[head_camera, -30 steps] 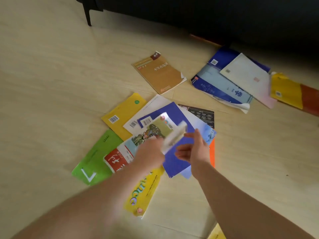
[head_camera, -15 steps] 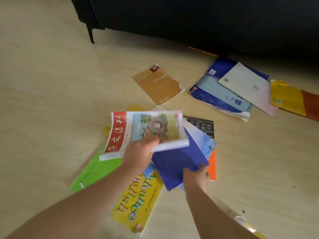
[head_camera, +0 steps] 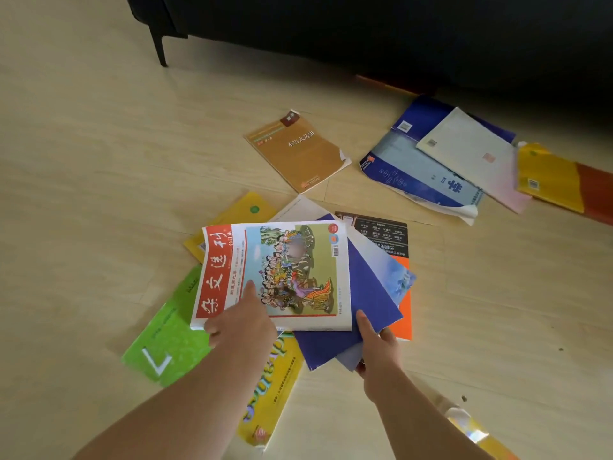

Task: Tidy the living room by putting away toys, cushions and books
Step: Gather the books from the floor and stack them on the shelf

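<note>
From the head camera, the left hand (head_camera: 239,322) is closed on the near edge of a magazine (head_camera: 275,273) with a red title band and a cartoon crowd on its cover, thumb on top of the cover and fingers underneath, so the magazine sits raised over a fan of books on the pale wooden floor (head_camera: 99,180). The right hand (head_camera: 376,346) pinches the near corner of a dark blue book (head_camera: 361,300), thumb lying on the cover and the other fingers tucked below, together with a light blue book (head_camera: 391,273) just under it. Beneath these lie an orange and black book (head_camera: 391,237), a yellow book (head_camera: 238,210), a green book (head_camera: 172,333) and a yellow English textbook (head_camera: 265,393) that runs under the left forearm. Well apart, farther back, a brown book (head_camera: 298,154) lies alone. To the right, a blue book (head_camera: 421,174) carries a white book (head_camera: 471,154) on top, beside a yellow and red book (head_camera: 557,180). A black sofa (head_camera: 365,34) on a thin leg stands behind everything. No bin, box or shelf holding books shows here.
</note>
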